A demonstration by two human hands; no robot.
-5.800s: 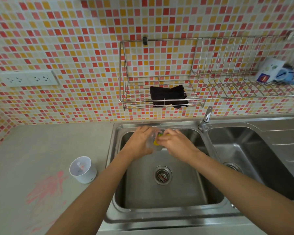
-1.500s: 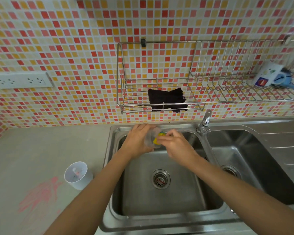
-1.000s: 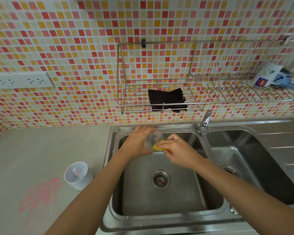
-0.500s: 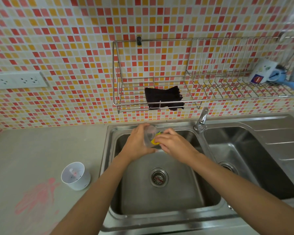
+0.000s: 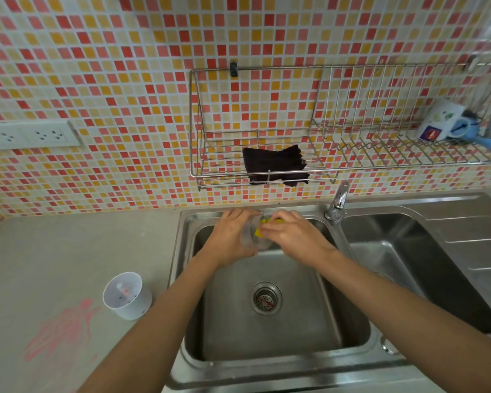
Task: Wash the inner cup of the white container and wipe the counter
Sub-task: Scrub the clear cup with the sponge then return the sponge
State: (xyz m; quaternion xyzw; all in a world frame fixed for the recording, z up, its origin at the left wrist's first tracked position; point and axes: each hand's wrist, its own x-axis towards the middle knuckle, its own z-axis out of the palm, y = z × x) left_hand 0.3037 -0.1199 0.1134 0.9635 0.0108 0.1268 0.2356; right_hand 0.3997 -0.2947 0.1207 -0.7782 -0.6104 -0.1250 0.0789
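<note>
From the head camera, I have both hands over the left basin of the steel sink (image 5: 182, 279), close to its back wall. My left hand (image 5: 233, 236) is curled around the clear inner cup (image 5: 251, 236), fingers wrapped on its far side and thumb low, with the cup tipped so its mouth faces my right. My right hand (image 5: 292, 236) is closed in a pinch on a yellow sponge (image 5: 260, 231), whose end is pushed into the cup's mouth.

To do this scrub well, I judge I should keep the left grip firm but not crushing, since the cup looks thin and will be slippery if soapy. I would turn the cup a little at a time with the left while the right works the sponge round the inside wall and down to the bottom. Keeping it all low over the basin means a slip lands in the sink. The faucet (image 5: 338, 202) sits just right of my hands; I cannot tell whether water is running.

Both forearms reach forward and converge, wrists slightly bent inward, the right one crossing above the drain (image 5: 267, 297).

The white container (image 5: 128, 299) stands upright on the counter (image 5: 68, 251), well left of the sink, beside a pink smear (image 5: 60, 330) not yet wiped. A dark cloth (image 5: 272, 164) hangs on the wire rack (image 5: 352, 165) above.
</note>
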